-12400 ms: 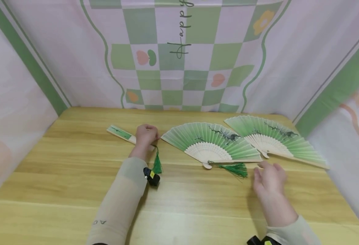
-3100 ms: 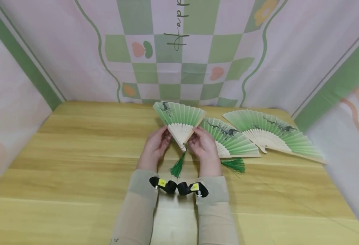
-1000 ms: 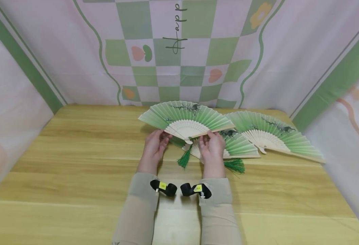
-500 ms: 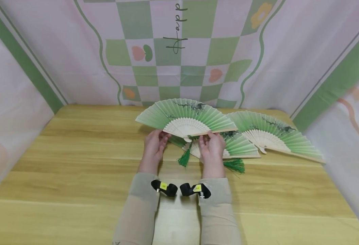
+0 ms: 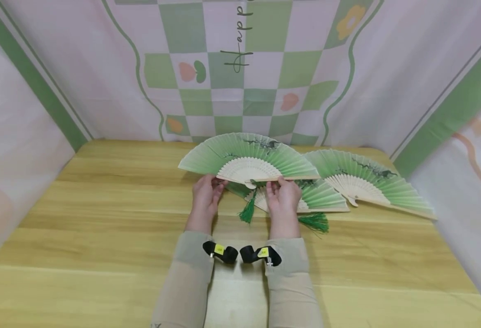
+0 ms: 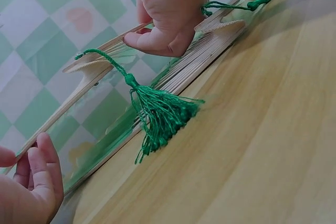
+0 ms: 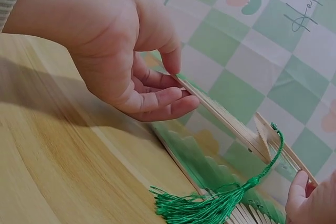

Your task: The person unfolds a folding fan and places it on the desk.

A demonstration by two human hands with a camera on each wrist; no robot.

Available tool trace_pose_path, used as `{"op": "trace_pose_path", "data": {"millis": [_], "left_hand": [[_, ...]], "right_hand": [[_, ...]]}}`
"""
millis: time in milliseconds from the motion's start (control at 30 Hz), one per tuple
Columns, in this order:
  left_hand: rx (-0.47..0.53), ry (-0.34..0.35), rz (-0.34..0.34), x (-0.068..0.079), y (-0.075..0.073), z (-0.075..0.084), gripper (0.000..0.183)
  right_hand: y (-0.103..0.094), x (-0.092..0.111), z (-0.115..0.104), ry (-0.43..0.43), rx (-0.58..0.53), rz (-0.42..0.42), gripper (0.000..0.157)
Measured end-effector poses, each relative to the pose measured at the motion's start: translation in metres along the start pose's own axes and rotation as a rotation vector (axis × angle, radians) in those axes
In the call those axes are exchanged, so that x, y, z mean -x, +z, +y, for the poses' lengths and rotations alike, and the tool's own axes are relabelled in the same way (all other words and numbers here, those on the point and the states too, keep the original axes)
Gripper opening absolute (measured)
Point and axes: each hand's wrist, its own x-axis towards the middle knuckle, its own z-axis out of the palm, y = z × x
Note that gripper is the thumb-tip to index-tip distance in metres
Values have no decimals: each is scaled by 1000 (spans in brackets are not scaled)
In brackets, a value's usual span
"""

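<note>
A spread green folding fan (image 5: 248, 169), with pale ribs and a dark branch print, is held up over the table in the head view. My left hand (image 5: 204, 196) pinches its left guard stick between thumb and fingers. On the right guard, my right hand (image 5: 285, 198) has a similar pinch. A green tassel (image 5: 247, 212) hangs from the pivot; the left wrist view shows this tassel (image 6: 163, 116) dangling over the tabletop. Below and behind the right hand lies a second spread fan (image 5: 324, 197), partly hidden by the held one.
A third spread fan (image 5: 371, 184) lies at the right, close to the table's right edge. The second fan's tassel (image 5: 314, 222) rests on the wooden table (image 5: 100, 237). Behind stands a checked fabric backdrop (image 5: 261, 68).
Earlier the fan lay folded on the left under my left hand, then both hands lifted and spread it. Over the last second it opened slightly wider, its right guard now nearly level.
</note>
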Motion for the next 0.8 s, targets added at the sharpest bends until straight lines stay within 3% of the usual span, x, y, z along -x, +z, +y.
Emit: {"op": "trace_pose_path", "data": {"millis": [267,400,500,667,800], "left_hand": [[5,-9,17,2,-4,1,13],[4,-22,24,3,-5,3,14],[2,-26,31,2,-6,8,13],[14,-16,47,-1,-10,20,10],[19,0,59,-3,-17,30,9]], "right_hand": [[1,1,1,4,-33,28,11],[4,3,3,0,-29,25,19],[7,4,4,0,-19,9,23],[14,7,9,-1,-9,-30,16],[21,10,16,7,19,-65,26]]}}
